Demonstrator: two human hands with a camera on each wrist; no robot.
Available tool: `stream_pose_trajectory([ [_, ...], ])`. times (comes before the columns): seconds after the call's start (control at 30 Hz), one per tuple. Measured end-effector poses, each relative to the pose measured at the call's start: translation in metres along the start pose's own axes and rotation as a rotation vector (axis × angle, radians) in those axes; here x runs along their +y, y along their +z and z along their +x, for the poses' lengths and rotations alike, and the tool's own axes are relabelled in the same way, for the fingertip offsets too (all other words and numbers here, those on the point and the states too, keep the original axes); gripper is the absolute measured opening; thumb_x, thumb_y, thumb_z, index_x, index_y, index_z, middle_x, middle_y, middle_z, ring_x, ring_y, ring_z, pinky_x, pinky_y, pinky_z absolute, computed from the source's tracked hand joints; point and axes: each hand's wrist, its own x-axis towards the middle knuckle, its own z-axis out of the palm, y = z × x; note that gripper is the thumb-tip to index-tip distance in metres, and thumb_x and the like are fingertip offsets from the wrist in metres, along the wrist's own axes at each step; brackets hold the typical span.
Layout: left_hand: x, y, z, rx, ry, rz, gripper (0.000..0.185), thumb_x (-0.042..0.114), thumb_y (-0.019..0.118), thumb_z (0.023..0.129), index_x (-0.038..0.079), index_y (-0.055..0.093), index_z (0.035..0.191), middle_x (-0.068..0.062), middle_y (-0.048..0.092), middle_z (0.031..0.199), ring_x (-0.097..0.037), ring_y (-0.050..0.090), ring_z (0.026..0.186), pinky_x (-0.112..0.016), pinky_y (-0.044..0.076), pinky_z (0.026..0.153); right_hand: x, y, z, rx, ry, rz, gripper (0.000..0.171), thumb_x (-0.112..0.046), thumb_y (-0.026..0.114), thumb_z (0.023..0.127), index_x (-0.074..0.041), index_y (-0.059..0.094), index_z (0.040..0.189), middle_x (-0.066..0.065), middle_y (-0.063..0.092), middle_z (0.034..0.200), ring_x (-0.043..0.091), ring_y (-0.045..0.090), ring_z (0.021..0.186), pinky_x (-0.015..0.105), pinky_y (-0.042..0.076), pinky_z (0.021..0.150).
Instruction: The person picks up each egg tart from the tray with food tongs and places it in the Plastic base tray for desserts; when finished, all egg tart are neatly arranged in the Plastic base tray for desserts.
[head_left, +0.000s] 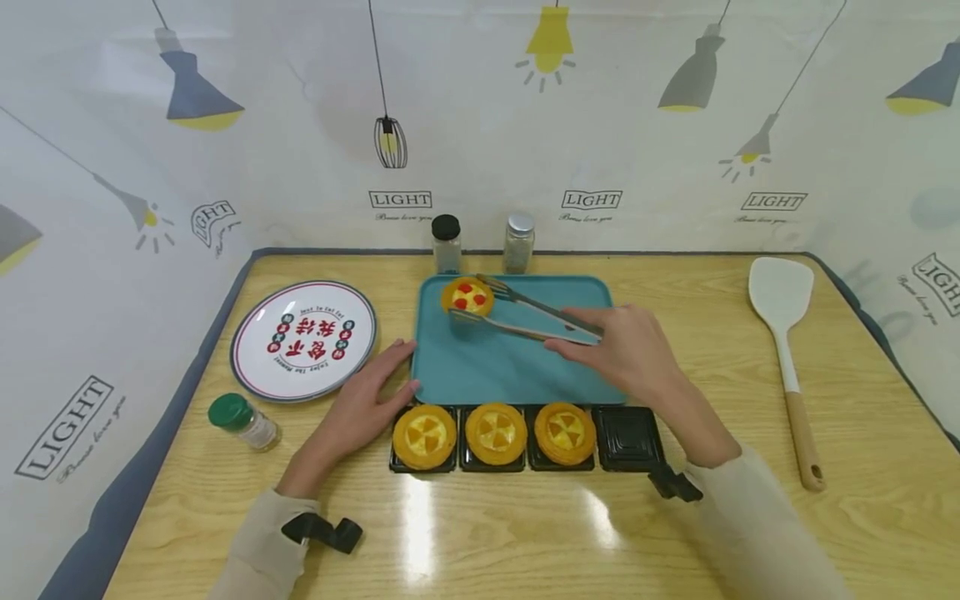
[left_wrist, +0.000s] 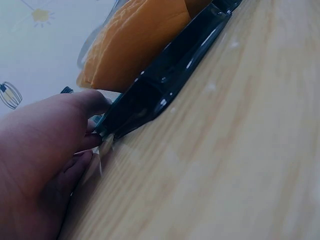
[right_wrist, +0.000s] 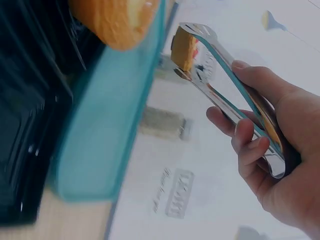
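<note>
My right hand (head_left: 637, 350) grips metal tongs (head_left: 555, 317). Between the tong tips is a small egg tart (head_left: 467, 297) with red pieces on top, over the back left corner of a teal tray (head_left: 517, 367); the right wrist view shows the tart (right_wrist: 183, 49) caught by the tips. My left hand (head_left: 367, 404) rests at the tray's left edge, fingers extended and touching it. Along the tray's front stands a row of black plastic cups: three hold tarts with yellow wedges, such as the middle tart (head_left: 496, 434), and the rightmost black cup (head_left: 630, 439) is bare.
A white plate (head_left: 255, 350) with red lettering lies left of the tray, a green-capped jar (head_left: 243, 423) in front of it. Two shakers, a black-capped one (head_left: 447, 246) and a silver-capped one (head_left: 518, 244), stand behind the tray. A white spatula (head_left: 783, 333) lies at right.
</note>
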Motion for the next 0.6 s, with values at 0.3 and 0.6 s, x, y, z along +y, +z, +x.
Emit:
stream_pose_trajectory([
  [0.3, 0.001, 0.001, 0.001, -0.002, 0.006, 0.013, 0.061, 0.042, 0.055, 0.100, 0.019, 0.036, 0.153, -0.008, 0.032, 0.156, -0.026, 0.027, 0.144, -0.050, 0.024, 0.115, 0.026, -0.062, -0.073, 0.148, -0.062, -0.045, 0.046, -0.028, 0.089, 0.070, -0.015, 0.077, 0.112, -0.017, 0.048, 0.054, -0.002, 0.015, 0.047, 0.019, 0.019, 0.038],
  [0.6, 0.002, 0.000, 0.001, -0.001, 0.006, 0.006, 0.061, 0.040, 0.056, 0.100, 0.017, 0.036, 0.153, -0.009, 0.033, 0.156, -0.029, 0.027, 0.143, -0.053, 0.024, 0.114, 0.039, -0.099, -0.157, 0.191, 0.074, -0.117, 0.051, -0.021, 0.093, 0.060, -0.018, 0.078, 0.108, -0.008, 0.065, 0.068, -0.003, 0.025, 0.046, 0.013, 0.022, 0.040],
])
